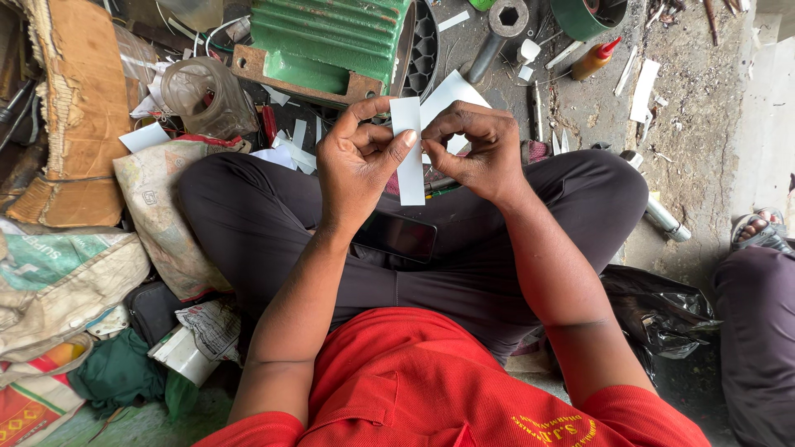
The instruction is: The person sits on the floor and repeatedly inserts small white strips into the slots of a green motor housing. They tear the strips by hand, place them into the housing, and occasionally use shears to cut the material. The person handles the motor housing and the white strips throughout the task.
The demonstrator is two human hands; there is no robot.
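Above the crossed legs, the left hand (358, 170) and right hand (480, 153) pinched a white paper strip (409, 153), fingers closed on it, apparently mid-fold, needing a firm crease next.

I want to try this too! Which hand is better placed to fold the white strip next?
Probably the right hand: its fingertips pinch the side edge of the white strip, free to bend it. The left hand grips the strip firmly, so it steadies.

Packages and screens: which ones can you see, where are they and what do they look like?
Phone: on the lap, flat black rectangle, dark screen.
Printed sack: far left, crumpled, beige and green.
Squeeze bottle: top right on the floor, orange, red cap.
Plastic jar: upper left, clear, lying tilted.
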